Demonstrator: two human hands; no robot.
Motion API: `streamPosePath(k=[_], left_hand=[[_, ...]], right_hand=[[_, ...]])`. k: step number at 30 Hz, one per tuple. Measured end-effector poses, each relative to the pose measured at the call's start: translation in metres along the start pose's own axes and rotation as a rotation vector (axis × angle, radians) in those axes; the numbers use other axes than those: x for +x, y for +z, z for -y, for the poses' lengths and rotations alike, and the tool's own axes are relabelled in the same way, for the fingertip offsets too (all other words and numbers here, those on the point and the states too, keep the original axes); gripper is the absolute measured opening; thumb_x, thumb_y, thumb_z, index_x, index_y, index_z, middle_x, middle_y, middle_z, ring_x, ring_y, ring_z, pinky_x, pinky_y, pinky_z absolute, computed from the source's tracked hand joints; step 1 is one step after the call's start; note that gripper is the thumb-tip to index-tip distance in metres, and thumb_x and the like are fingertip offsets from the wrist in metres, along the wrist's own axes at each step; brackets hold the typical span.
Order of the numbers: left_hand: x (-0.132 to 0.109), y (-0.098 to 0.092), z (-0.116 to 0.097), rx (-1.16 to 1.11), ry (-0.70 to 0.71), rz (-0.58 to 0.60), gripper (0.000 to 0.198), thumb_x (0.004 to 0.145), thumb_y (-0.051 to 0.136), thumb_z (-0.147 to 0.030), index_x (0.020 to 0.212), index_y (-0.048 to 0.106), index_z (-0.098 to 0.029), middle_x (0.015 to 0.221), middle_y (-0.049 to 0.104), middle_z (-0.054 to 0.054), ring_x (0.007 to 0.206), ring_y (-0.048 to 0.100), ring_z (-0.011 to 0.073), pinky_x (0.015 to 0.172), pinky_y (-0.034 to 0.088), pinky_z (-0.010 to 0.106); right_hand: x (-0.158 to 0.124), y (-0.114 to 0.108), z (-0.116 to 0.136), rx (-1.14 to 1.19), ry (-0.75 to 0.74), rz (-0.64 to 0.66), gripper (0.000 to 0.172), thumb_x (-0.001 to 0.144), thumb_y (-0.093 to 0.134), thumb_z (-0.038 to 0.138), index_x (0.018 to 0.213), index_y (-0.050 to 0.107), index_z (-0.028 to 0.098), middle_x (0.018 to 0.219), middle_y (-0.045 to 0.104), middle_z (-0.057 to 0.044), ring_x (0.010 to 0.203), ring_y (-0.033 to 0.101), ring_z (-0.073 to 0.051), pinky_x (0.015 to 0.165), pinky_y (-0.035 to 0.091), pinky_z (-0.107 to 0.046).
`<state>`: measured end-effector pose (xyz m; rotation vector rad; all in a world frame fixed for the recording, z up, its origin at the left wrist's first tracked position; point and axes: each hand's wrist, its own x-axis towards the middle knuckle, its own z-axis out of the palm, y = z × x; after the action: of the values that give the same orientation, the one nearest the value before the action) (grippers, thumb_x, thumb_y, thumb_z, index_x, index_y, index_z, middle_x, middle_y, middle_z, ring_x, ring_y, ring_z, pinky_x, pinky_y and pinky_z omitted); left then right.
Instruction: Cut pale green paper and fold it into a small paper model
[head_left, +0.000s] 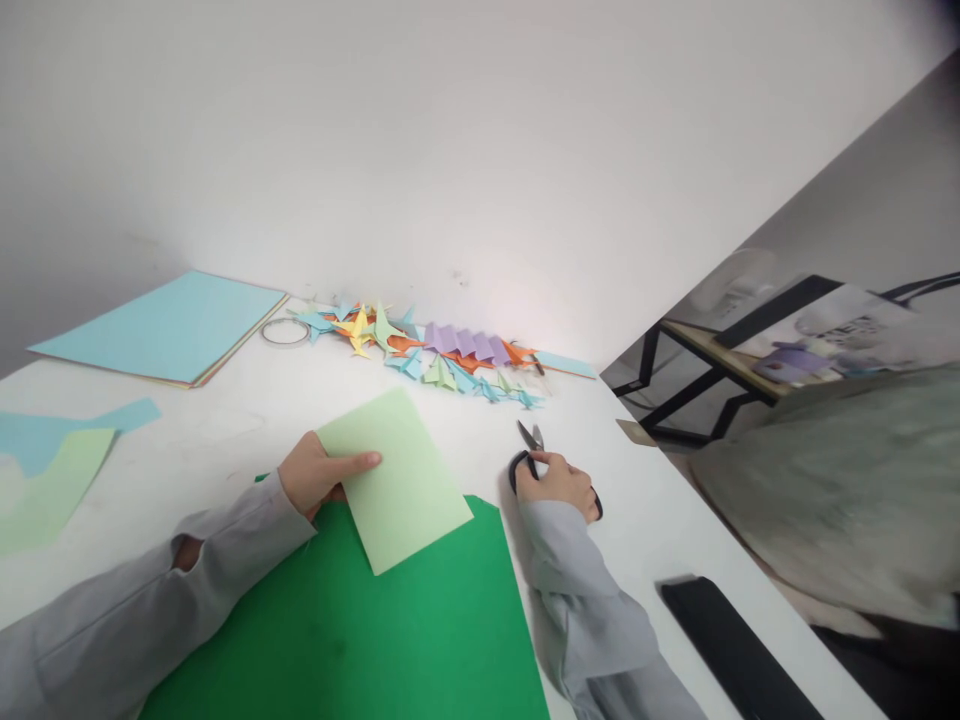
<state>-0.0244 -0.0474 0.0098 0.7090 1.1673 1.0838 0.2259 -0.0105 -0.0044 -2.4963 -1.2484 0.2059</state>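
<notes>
My left hand (319,476) pinches the left edge of a pale green sheet of paper (391,480), thumb on top, fingers under it. The sheet lies tilted over a large dark green sheet (390,630) on the white table (225,430). To the right, my right hand (559,482) is closed round the black handles of a pair of scissors (531,440), whose short blades point away from me and rest on the table. Both arms wear grey sleeves.
A stack of coloured paper with a light blue top sheet (169,328) lies far left, a tape ring (285,331) beside it. Folded paper shapes (442,355) line the wall. Blue and green offcuts (52,460) lie left. A black flat object (739,650) sits near the right edge.
</notes>
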Motion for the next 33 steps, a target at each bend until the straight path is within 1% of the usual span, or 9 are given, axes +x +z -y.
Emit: streamPosePath(k=[3,5,8,9,11,14,17,24,33], left_hand=[[0.001,-0.001,0.000,-0.003,-0.001,-0.003,0.051,0.044,0.083,-0.027,0.089,0.065,-0.011,0.081,0.071,0.009,0.071,0.066,0.0254,0.055,0.057,0.036],[0.002,-0.002,0.001,0.005,0.007,0.008,0.051,0.045,0.082,-0.028,0.089,0.065,-0.011,0.079,0.071,0.009,0.070,0.066,0.0257,0.055,0.056,0.037],[0.004,-0.005,0.003,0.084,0.028,0.012,0.046,0.048,0.081,-0.032,0.085,0.066,-0.010,0.075,0.071,0.009,0.068,0.065,0.0253,0.051,0.054,0.034],[0.004,-0.005,0.004,0.125,0.038,0.012,0.044,0.049,0.080,-0.033,0.083,0.067,-0.009,0.074,0.070,0.009,0.065,0.065,0.0247,0.048,0.053,0.032],[0.003,-0.004,0.005,0.207,0.053,0.013,0.039,0.050,0.079,-0.035,0.078,0.068,-0.009,0.070,0.070,0.009,0.060,0.064,0.0223,0.043,0.049,0.027],[0.000,-0.001,0.006,0.271,0.075,0.038,0.035,0.052,0.078,-0.035,0.073,0.068,-0.009,0.064,0.069,0.008,0.053,0.061,0.0188,0.039,0.045,0.024],[-0.004,0.003,0.004,0.175,0.075,0.124,0.035,0.051,0.079,-0.035,0.071,0.069,-0.009,0.064,0.069,0.007,0.055,0.062,0.0188,0.046,0.049,0.026],[-0.006,0.000,0.000,-0.114,0.025,0.342,0.042,0.052,0.079,-0.040,0.080,0.069,-0.010,0.057,0.065,0.004,0.048,0.060,0.0157,0.045,0.052,0.028],[-0.006,0.003,0.003,-0.161,-0.005,0.313,0.043,0.051,0.079,-0.040,0.079,0.067,-0.010,0.056,0.064,0.004,0.048,0.059,0.0143,0.045,0.050,0.026]], right_hand=[[0.005,0.003,-0.005,-0.013,-0.041,0.002,0.033,0.074,0.050,0.035,0.101,0.062,0.021,0.117,0.049,-0.017,0.109,0.047,-0.035,0.093,0.028,-0.046],[0.008,0.005,-0.009,0.015,-0.120,-0.071,0.032,0.071,0.052,0.033,0.097,0.064,0.019,0.114,0.050,-0.018,0.107,0.048,-0.035,0.092,0.028,-0.050],[0.002,0.012,-0.008,0.284,-0.458,-0.234,0.028,0.071,0.052,0.032,0.090,0.063,0.015,0.108,0.052,-0.018,0.106,0.048,-0.033,0.090,0.032,-0.050],[-0.005,0.014,-0.006,0.452,-0.607,-0.204,0.025,0.072,0.052,0.035,0.084,0.063,0.015,0.101,0.056,-0.016,0.104,0.049,-0.031,0.089,0.035,-0.047],[-0.024,0.020,0.002,0.782,-0.744,0.078,0.024,0.074,0.053,0.040,0.079,0.060,0.018,0.085,0.061,-0.009,0.087,0.056,-0.024,0.078,0.043,-0.040],[-0.054,0.027,0.013,1.166,-0.540,0.591,0.033,0.065,0.068,0.043,0.086,0.055,0.021,0.073,0.064,-0.002,0.064,0.058,-0.016,0.056,0.046,-0.029],[-0.068,0.027,0.017,1.303,-0.392,0.844,0.032,0.056,0.077,0.036,0.066,0.053,0.018,0.055,0.060,0.004,0.047,0.052,-0.009,0.045,0.039,-0.021],[-0.062,0.017,0.017,1.417,-0.121,1.070,0.032,0.052,0.080,0.034,0.064,0.057,0.015,0.057,0.067,0.000,0.046,0.058,-0.010,0.044,0.042,-0.020],[-0.069,0.020,0.018,1.423,-0.174,1.149,0.030,0.061,0.075,0.036,0.078,0.063,0.015,0.063,0.069,-0.002,0.053,0.062,-0.013,0.051,0.046,-0.023]])
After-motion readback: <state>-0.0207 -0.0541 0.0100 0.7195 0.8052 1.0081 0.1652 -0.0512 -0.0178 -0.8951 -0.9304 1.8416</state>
